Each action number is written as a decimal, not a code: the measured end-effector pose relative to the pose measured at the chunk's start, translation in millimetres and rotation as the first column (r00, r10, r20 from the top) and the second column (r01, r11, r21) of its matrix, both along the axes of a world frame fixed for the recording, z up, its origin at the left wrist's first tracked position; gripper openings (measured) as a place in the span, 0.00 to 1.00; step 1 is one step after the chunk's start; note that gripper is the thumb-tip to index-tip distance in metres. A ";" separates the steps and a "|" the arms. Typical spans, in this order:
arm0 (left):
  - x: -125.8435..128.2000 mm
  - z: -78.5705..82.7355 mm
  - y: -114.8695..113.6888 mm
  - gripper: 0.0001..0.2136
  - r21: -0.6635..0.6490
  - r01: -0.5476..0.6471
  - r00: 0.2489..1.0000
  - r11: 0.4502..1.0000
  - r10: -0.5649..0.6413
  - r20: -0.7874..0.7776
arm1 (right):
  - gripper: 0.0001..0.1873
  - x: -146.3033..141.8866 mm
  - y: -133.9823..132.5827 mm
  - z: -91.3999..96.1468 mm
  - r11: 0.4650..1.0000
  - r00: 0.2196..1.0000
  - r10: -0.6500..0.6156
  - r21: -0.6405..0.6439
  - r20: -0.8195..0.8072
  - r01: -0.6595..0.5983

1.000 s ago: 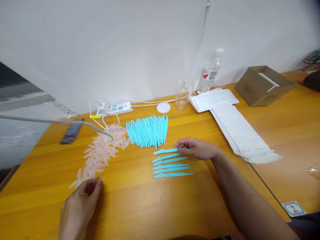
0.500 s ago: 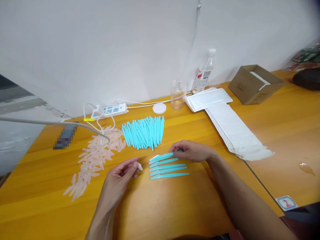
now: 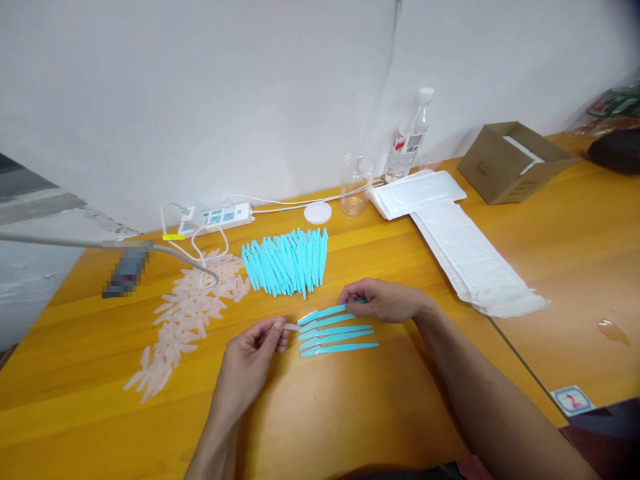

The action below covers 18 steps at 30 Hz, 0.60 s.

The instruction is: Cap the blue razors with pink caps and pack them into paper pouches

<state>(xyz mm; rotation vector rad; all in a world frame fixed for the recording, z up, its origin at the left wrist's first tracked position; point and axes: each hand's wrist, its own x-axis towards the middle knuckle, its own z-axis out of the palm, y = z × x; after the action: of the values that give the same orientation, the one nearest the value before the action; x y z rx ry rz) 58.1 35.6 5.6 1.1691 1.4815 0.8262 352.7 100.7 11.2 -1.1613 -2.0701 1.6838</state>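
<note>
Blue stick [image 3: 327, 311] is mid table [image 3: 320, 420], tip toward approx 9 o'clock; R hand [image 3: 387, 300] at its 3 o'clock, thumb & fingers pinching that end. L hand [image 3: 253, 347], approx 8 o'clock, grips a small pale piece [image 3: 291, 327] right by the tip; can't tell if touching. Prob best: R hand steady, pale piece in line w/ tip, light pinch, no nudging the row of sticks [image 3: 336, 338] at 6. Further out: blue heap [image 3: 285, 263] at 10-11, pale pile [image 3: 185, 317] at 9, white packets [image 3: 475, 253] at 2-3.

2 bare hands [image 3: 256, 348], 2 bare forearms [image 3: 467, 373], perhaps dark clothing [image 3: 415, 473].
</note>
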 end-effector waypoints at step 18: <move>18.1 6.7 -3.1 0.24 -0.122 -0.117 0.986 0.986 0.130 0.103 | 0.11 -3.0 -1.7 6.0 1.000 1.000 -0.005 0.008 -0.026 0.005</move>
<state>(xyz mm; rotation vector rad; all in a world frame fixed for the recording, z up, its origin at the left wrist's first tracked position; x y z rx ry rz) 76.2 32.5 12.4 0.9380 1.5012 0.8638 349.7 99.1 17.2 -1.1355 -2.0550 1.6781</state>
